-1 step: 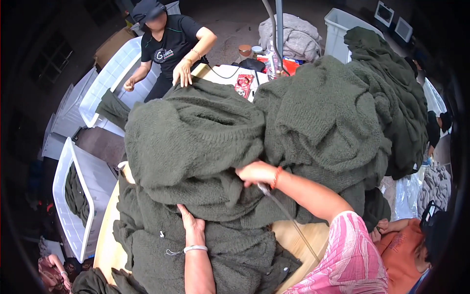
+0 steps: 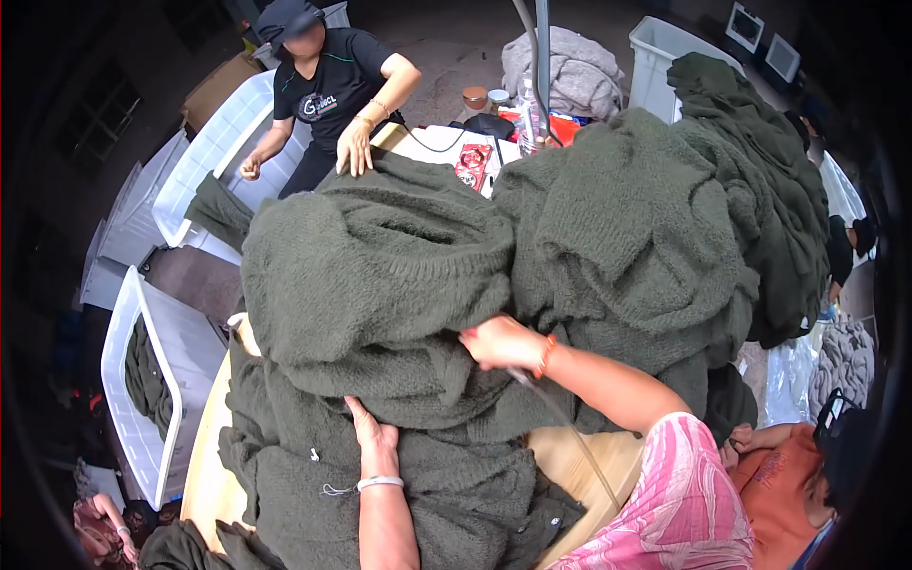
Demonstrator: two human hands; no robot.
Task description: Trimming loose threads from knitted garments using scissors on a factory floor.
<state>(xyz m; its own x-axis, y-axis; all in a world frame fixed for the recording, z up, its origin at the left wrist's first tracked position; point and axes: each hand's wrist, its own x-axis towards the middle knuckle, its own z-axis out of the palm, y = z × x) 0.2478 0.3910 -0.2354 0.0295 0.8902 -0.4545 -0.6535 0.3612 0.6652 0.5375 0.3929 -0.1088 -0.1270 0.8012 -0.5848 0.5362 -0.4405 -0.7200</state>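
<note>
Dark green fuzzy knit sweaters [image 2: 313,275] lie heaped in front of me, a ribbed edge showing across the top one. My left hand [image 2: 377,439] reaches up from below against the lower fold. Its thumb sticks out to the side, while its fingers are hidden under the knit. At the right side of this heap, my right hand [image 2: 501,342] is closed, fingertips against the fabric. A thin grey hose or cable [image 2: 570,439] runs from under that hand down to the right; what is on its end is mostly hidden by the hand.
Another tall heap of green sweaters [image 2: 636,228] stands to the right. Across the wooden table [image 2: 204,465], a person in black [image 2: 332,95] rests a hand on the fabric. White bins [image 2: 176,380] stand at left. A person in orange [image 2: 779,484] sits at lower right.
My right hand has shifted very slightly right, its wrist turned a little, covering more of the hose's end. My left hand stays in place.
</note>
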